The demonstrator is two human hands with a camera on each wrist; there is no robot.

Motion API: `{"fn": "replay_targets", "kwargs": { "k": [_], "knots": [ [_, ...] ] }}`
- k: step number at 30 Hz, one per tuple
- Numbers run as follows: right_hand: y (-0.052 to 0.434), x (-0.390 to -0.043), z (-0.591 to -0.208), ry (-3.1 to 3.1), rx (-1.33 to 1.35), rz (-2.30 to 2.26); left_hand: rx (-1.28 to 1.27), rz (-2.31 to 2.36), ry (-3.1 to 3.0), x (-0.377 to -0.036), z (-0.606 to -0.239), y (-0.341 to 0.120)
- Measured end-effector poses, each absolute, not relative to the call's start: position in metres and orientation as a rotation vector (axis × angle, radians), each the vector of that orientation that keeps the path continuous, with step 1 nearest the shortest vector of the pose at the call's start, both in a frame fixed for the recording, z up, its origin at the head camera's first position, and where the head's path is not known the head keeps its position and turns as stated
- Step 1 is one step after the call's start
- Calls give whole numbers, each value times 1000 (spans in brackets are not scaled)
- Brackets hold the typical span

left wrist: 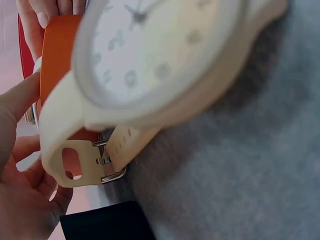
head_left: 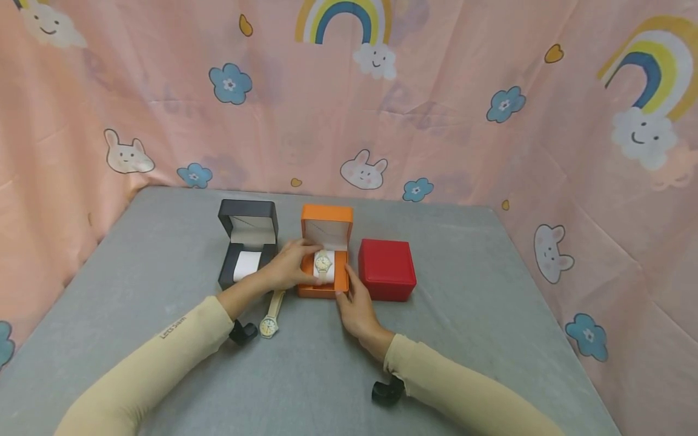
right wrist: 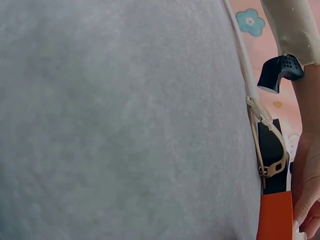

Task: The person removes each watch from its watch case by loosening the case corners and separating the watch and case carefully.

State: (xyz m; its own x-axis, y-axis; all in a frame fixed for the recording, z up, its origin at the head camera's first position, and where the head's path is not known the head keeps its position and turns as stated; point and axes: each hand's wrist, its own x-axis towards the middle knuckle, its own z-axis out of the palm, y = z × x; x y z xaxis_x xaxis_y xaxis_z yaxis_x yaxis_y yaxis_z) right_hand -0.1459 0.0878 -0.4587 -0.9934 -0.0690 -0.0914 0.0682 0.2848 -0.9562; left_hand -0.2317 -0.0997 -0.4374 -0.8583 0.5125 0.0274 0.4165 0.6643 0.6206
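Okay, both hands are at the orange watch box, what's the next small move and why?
Probably press the watch and its white cushion down level into the orange box, then take the left hand away. That hand's fingers rest on the cushion, the right hand steadies the box's front corner, and the lid stands open. A second watch lies on the table, by the open black box.

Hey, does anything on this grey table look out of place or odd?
One thing: a cream-strapped wristwatch lies loose on the grey table, in front of the open black box, whose white cushion is bare. The watch in the open orange box sits on its cushion.
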Motion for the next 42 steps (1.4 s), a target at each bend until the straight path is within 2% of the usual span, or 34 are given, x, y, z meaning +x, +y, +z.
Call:
{"fn": "replay_targets", "kwargs": {
  "k": [32,42],
  "knots": [
    [87,-148,-460,2425,20,-1800,739,723,2877,-220,-430,-95],
    [86,-147,-459,2444,50,-1741,673,888,2778,-223,-423,-100]
  ]
}}
